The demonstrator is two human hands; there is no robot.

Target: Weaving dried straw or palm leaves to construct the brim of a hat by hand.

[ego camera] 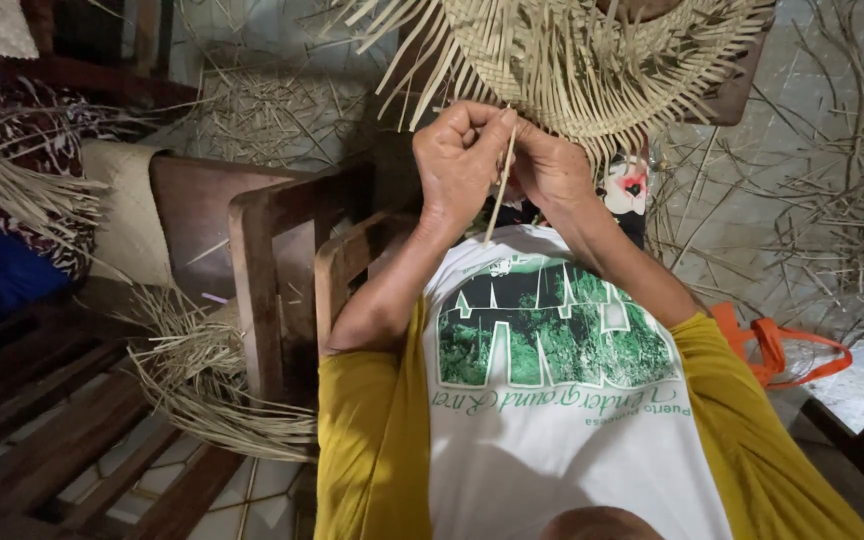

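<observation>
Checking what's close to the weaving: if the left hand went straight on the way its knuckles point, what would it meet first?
Probably the loose fringe of the woven straw piece just ahead of the left hand; depth is unclear.

Pretty dim indoor shot, soft light coming in from the right side where the pale floor point(857, 385) looks brightest, while the wooden chairs point(252, 280) on the left sink into deep shadow. No real glare, just gentle shadows. Wide-angle lens bends the edges noticeably, and the corners go a bit soft and smeary.
</observation>
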